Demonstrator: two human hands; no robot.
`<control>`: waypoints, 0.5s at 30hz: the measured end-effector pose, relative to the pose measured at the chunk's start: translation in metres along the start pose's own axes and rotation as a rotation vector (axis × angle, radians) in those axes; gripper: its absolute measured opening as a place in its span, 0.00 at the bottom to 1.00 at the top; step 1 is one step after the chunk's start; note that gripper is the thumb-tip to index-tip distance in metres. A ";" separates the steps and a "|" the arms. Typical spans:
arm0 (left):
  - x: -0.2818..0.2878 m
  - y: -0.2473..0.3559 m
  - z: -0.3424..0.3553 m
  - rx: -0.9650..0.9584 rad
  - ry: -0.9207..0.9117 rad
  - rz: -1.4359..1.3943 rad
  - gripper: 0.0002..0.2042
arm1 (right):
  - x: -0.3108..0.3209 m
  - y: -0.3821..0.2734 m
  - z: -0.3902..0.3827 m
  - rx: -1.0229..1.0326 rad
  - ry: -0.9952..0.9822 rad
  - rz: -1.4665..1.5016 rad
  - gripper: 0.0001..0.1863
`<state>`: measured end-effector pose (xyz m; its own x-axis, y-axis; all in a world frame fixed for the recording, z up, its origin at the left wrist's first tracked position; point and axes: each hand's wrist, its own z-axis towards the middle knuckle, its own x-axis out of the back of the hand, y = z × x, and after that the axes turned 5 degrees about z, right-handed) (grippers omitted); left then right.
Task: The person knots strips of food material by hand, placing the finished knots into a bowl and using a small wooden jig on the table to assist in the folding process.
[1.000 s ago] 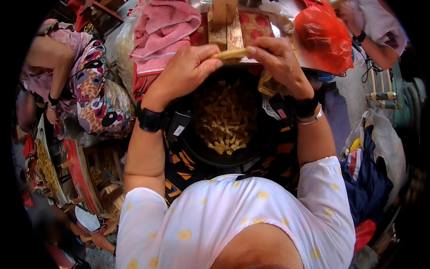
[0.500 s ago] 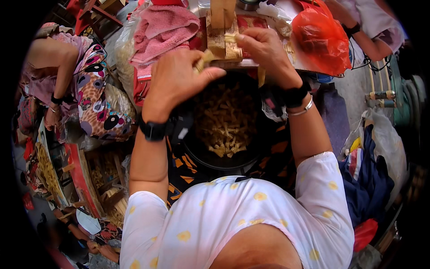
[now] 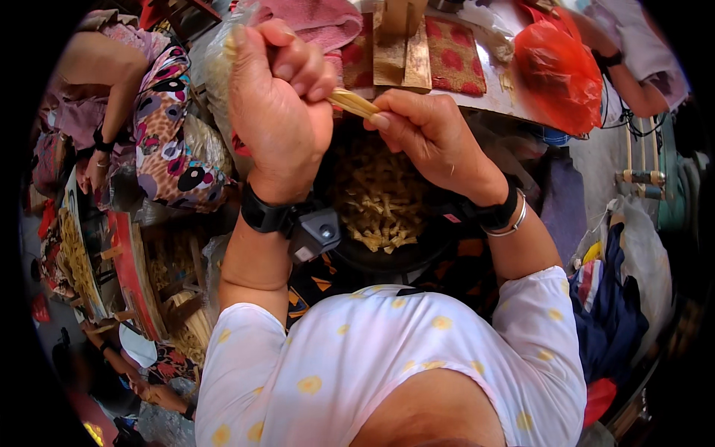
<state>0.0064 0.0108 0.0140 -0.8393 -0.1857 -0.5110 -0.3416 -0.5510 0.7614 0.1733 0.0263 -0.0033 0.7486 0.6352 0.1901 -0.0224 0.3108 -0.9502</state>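
A pale yellow flat strip stretches between my two hands, above the near edge of the table. My left hand is closed around one end, palm side showing and fingers curled in. A bit of yellow also shows at its thumb tip. With thumb and forefinger, my right hand pinches the strip's other end. Below both hands a dark round basin holds many short yellow pieces, flared at their ends. What the strip is made of, I cannot tell.
On the table ahead are a wooden block stand, a red and gold mat, a pink towel and a red plastic bag. People sit close by at left and far right. A red-edged wooden board stands at left.
My hands were apart at the wooden stand, each with a yellow piece. The left has turned palm up and curled shut; the right has come down, and one strip spans both. The view shifted slightly.
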 end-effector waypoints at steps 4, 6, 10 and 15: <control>0.006 -0.005 -0.006 -0.475 0.033 0.638 0.26 | 0.003 -0.009 -0.004 -0.200 -0.109 0.704 0.08; 0.003 -0.018 -0.012 -0.508 -0.117 0.620 0.23 | 0.002 -0.007 -0.006 -0.114 -0.009 0.739 0.10; -0.015 -0.042 -0.036 -0.412 -0.412 0.665 0.15 | -0.002 0.014 -0.005 0.303 0.275 -0.214 0.08; -0.019 -0.045 -0.032 0.205 -0.288 0.416 0.15 | 0.012 0.023 0.000 0.008 0.318 0.139 0.08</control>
<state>0.0513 0.0131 -0.0237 -0.9933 -0.1078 -0.0423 -0.0076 -0.3035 0.9528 0.1820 0.0409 -0.0226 0.9072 0.4197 -0.0286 -0.1429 0.2433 -0.9594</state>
